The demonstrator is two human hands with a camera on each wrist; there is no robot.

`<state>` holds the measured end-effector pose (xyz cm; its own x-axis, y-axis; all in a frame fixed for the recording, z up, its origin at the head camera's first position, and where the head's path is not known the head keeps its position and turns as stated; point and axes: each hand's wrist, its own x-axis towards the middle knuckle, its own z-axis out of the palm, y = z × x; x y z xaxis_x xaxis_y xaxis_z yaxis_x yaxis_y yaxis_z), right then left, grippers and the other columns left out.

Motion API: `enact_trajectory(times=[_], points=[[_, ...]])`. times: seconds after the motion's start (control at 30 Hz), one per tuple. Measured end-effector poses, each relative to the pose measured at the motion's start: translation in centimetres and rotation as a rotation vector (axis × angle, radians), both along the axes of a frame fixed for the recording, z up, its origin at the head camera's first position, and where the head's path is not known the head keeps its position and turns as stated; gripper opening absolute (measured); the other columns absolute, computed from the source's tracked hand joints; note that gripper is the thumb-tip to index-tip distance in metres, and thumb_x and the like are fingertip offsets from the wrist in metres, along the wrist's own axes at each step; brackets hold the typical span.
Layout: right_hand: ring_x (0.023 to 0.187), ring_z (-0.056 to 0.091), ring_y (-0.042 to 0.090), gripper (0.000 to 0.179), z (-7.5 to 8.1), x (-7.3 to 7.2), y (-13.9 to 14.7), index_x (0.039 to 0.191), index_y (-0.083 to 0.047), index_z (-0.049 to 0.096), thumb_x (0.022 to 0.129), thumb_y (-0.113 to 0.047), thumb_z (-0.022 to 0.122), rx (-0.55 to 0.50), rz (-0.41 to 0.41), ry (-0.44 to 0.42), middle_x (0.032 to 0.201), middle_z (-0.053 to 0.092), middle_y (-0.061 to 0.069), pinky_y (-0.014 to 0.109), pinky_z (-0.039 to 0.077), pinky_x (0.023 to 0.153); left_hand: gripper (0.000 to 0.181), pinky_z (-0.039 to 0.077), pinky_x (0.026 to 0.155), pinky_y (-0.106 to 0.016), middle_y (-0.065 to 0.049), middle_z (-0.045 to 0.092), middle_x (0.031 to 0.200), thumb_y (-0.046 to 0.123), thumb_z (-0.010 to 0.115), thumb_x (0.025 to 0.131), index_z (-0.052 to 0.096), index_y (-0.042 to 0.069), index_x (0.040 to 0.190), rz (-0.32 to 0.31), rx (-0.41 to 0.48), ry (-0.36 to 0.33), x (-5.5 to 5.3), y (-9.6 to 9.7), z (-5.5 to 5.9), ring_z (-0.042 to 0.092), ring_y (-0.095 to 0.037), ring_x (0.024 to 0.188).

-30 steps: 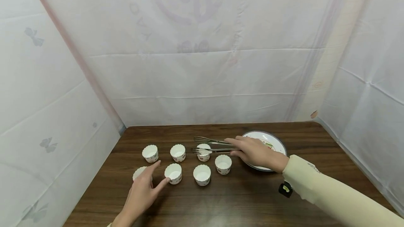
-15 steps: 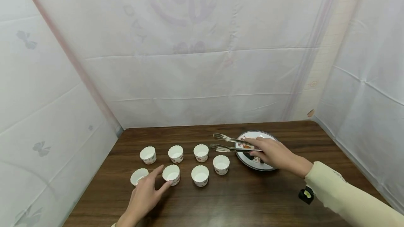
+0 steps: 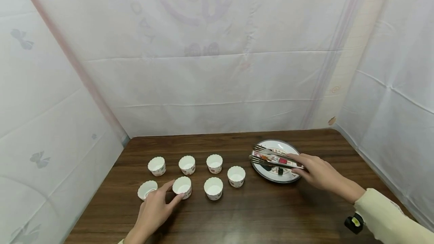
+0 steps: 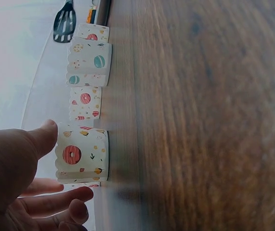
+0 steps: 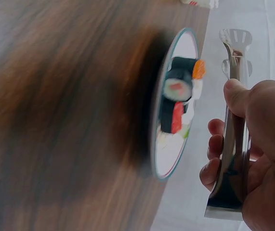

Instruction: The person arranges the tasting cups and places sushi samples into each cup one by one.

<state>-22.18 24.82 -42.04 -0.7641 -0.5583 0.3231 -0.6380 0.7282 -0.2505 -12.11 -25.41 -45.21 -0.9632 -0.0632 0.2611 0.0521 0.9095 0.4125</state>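
My right hand [image 3: 320, 172] grips metal tongs [image 5: 233, 127] with fork-shaped, slotted tips. The tips hang apart over a round white plate [image 3: 286, 178], with nothing between them. On the plate lie several sushi pieces: a roll [image 5: 178, 89] with a pale centre, one with an orange top [image 5: 199, 70] and one with a red top [image 5: 176, 118]. My left hand [image 3: 154, 206] is spread round an upright white paper baking cup [image 3: 182, 187] with a doughnut print, thumb right at its rim on one side and fingers close by on the other.
Several more paper cups stand in two rows: the nearest are a front left cup [image 3: 147, 189] and a front right cup [image 3: 213, 188]. A back cup [image 3: 214, 163] and a right-hand cup [image 3: 236, 176] stand towards the plate. White cloth [image 3: 203, 86] rises behind the wooden table [image 3: 251, 217].
My right hand has drawn the tongs rightward, from above the cups to over the plate. My left hand stays at the same cup, its fingers slightly closer round it.
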Motion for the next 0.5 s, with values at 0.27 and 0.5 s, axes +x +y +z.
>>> enact_trajectory(times=[0.27,0.5], points=[[0.097,0.072,0.026,0.049,-1.4,0.9,2.8,0.139,-0.006,0.062,0.094,-0.019,0.077,-0.006,-0.049,0.039,0.117,0.072,0.010,0.043,0.057,0.071,0.052,0.056,0.062,-0.050,-0.006,0.076,0.104,0.045,0.081,0.088,0.071,0.012,0.127,0.006,-0.007,0.001,-0.1,0.0,-0.2,0.073,-0.032,0.091],[0.099,0.072,0.027,0.051,-1.8,1.7,4.7,0.140,-0.009,0.062,0.093,-0.022,0.078,0.009,-0.114,-0.006,0.120,0.072,0.009,0.041,0.055,0.065,0.046,0.056,0.062,-0.052,-0.003,0.076,0.100,0.040,0.082,0.088,0.071,0.015,0.125,-0.002,-0.002,0.021,-0.1,-0.1,-0.3,0.072,-0.031,0.091]])
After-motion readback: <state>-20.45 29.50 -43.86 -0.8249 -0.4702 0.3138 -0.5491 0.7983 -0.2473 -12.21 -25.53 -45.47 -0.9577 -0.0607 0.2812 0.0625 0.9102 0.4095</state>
